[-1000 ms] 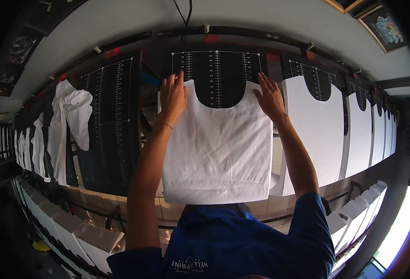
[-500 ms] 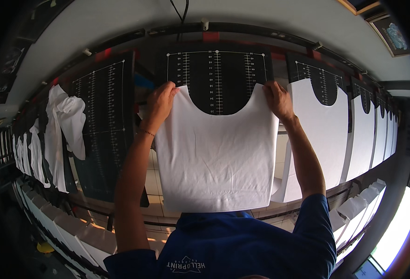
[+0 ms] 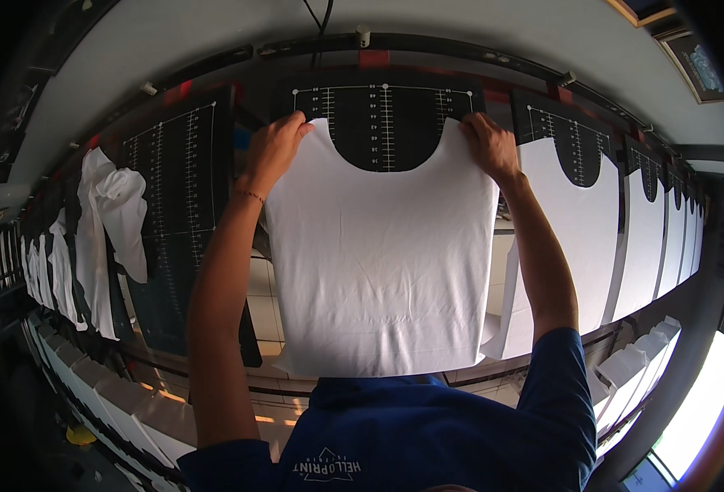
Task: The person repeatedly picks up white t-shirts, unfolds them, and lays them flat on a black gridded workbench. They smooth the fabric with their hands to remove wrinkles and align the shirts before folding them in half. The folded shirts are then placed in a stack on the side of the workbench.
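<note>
A white T-shirt panel with a deep scooped neckline lies over the black printing board in front of me. White ruler scales on the board show inside the neckline and above it. My left hand is closed on the panel's left shoulder corner. Its fingers pinch the fabric near the board's left edge. At the opposite shoulder corner, my right hand grips the cloth the same way. Faint creases run through the middle and lower part of the panel, whose bottom edge hangs close to my body.
To the right, a neighbouring board carries a smooth white panel, with several similar ones beyond. On the left stands a dark board with a crumpled white cloth past it. A dark rail runs behind the boards.
Both hands have moved away from me, drawing the panel's shoulders and neckline farther up the board. More of the ruled surface is covered now.
</note>
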`<move>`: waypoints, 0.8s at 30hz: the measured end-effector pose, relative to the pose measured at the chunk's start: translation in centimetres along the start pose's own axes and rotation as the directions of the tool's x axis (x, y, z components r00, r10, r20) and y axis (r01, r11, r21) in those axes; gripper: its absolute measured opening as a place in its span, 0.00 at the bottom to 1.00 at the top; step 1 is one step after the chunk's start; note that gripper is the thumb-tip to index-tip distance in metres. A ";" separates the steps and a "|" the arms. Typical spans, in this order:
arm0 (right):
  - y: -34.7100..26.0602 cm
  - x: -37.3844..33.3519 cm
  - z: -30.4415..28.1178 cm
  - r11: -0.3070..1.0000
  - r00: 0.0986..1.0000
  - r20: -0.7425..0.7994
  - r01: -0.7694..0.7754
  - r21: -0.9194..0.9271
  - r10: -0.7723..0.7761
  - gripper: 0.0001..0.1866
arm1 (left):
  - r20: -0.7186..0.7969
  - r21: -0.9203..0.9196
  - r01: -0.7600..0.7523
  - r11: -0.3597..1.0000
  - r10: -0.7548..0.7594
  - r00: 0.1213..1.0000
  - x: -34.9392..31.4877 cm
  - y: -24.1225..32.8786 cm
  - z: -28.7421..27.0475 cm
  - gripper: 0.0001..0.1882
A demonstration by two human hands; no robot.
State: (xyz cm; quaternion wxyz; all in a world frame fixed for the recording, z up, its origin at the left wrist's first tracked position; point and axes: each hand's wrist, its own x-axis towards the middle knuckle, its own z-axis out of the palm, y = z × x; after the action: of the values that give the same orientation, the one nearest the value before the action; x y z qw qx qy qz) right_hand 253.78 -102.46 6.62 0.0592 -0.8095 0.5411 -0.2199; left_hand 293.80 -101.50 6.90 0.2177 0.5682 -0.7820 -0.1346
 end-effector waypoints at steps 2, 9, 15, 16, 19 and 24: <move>0.1 0.0 0.0 1.000 1.000 -0.010 -0.001 0.004 0.001 0.06 | 0.001 0.004 -0.002 1.000 0.002 1.000 0.1 0.0 0.0 0.13; 0.0 0.2 -0.1 0.999 0.999 0.043 -0.034 0.009 0.034 0.07 | 0.021 0.051 -0.001 0.999 0.000 1.000 0.5 -0.2 0.1 0.14; 1.8 -0.5 -0.4 0.966 0.983 -0.002 -0.179 -0.185 0.182 0.11 | -0.008 0.395 0.337 0.855 -0.363 0.932 0.7 1.6 -0.9 0.21; 2.3 -0.9 -0.9 0.933 0.967 -0.044 -0.254 -0.255 0.251 0.12 | -0.062 0.423 0.324 0.846 -0.330 0.942 0.2 1.1 -1.4 0.23; 1.5 -3.3 -2.4 0.898 0.911 -0.215 -0.394 -0.196 0.353 0.15 | -0.212 0.356 0.285 0.890 -0.221 0.952 -3.7 -1.7 -1.7 0.29; -2.2 -19.9 -0.8 0.699 0.803 -0.002 -0.517 0.494 0.596 0.26 | 0.112 -0.561 0.547 0.621 -0.598 0.794 -19.4 -0.1 2.3 0.36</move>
State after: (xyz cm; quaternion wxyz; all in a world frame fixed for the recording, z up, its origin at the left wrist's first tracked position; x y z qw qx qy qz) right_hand 249.00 -83.46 2.25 0.2733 -0.5470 0.6935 -0.3808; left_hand 297.75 -83.26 1.26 0.3550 0.7012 -0.4732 -0.3978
